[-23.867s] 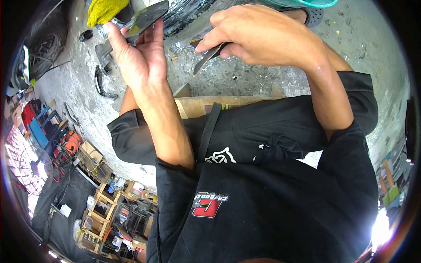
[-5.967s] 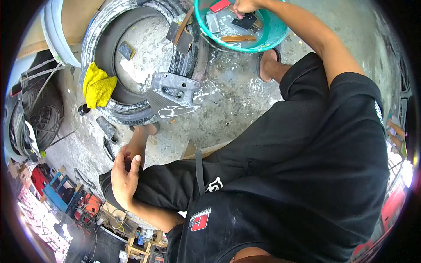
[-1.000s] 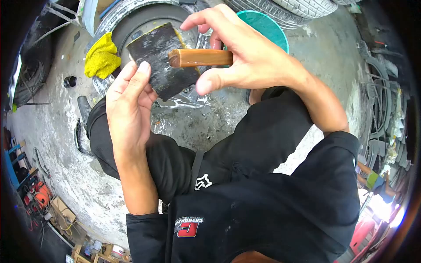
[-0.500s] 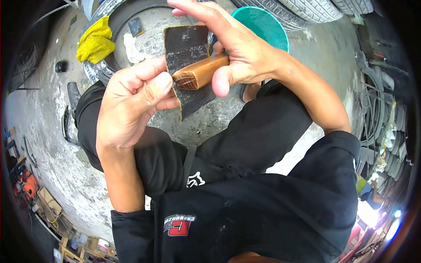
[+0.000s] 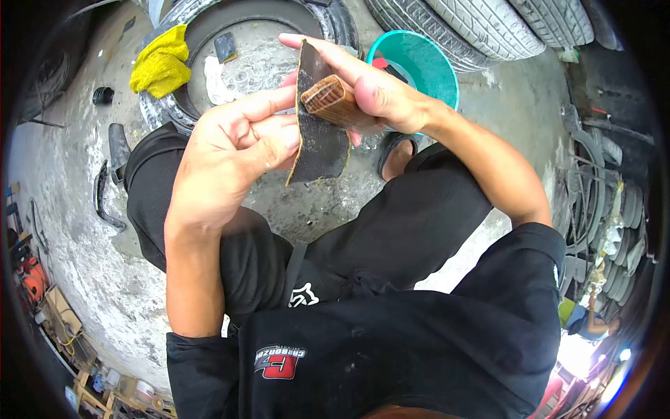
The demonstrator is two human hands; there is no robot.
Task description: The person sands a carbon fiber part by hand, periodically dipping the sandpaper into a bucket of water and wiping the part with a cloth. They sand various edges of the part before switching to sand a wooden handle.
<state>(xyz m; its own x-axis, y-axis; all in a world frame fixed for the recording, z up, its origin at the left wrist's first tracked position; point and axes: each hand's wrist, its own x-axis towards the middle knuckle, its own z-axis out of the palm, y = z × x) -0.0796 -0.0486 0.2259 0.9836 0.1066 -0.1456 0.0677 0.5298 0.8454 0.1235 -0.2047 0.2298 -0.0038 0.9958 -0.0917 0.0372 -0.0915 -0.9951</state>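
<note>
A brown wooden block (image 5: 338, 105) lies tilted against a worn dark sheet of sandpaper (image 5: 324, 150) with ragged yellowish edges. My left hand (image 5: 234, 150) pinches the sheet along its left edge, thumb in front and fingers behind. On the other side my right hand (image 5: 391, 98) has its thumb pressed on the block, and its fingers reach behind the sheet toward the top. The block's grooved end faces up and to the left. Part of my right fingers is hidden by the block and the sheet.
A tire (image 5: 164, 105) lies on the floor ahead, with a yellow cloth (image 5: 160, 63) draped over its rim and a small dark pad (image 5: 225, 47) inside its ring. A teal bucket (image 5: 443, 77) stands at the right near several tires (image 5: 481, 24). A person (image 5: 593, 325) is far right.
The block and sandpaper have turned, so the sheet is seen more edge-on and the block's end points upward. My right thumb has come down onto the block; my left hand has shifted right.
</note>
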